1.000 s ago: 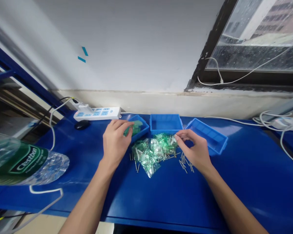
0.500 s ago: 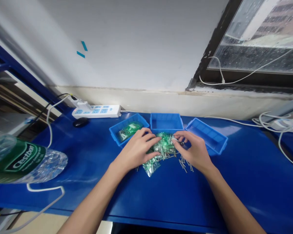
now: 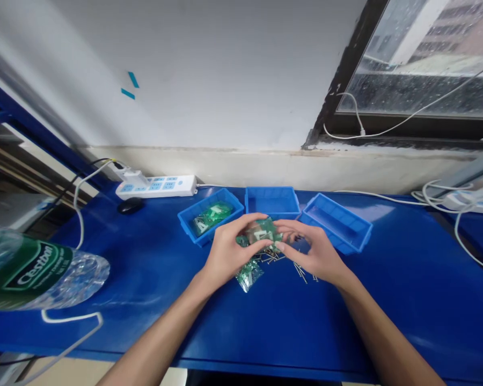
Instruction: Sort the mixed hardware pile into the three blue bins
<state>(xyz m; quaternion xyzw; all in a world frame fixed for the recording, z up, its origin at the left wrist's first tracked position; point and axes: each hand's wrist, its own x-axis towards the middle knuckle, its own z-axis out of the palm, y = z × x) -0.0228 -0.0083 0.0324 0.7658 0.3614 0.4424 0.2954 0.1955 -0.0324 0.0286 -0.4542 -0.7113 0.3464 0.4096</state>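
Between my left hand (image 3: 226,249) and my right hand (image 3: 321,253) is a small clear plastic bag (image 3: 263,230) with green and white parts inside. Both hands pinch it between thumb and fingers, just above the table. Under and in front of it lies another green-and-clear plastic bag (image 3: 249,275), partly hidden by my left hand. Loose metal screws (image 3: 300,272) lie scattered beneath my hands, several of them covered. At the back left a blue bin (image 3: 189,228) contains similar green bags with white pieces.
A middle blue bin (image 3: 272,201) and a slanted right blue bin (image 3: 338,222) stand behind my hands on the blue table (image 3: 290,332). Leftward are a large water bottle (image 3: 44,271), a black mouse (image 3: 130,205) and a white power strip (image 3: 165,186). A white cable (image 3: 72,319) runs past the bottle.
My hands have come closer together and lifted a plastic bag off the pile. Earlier my left hand was spread over the bags. The view has shifted slightly.
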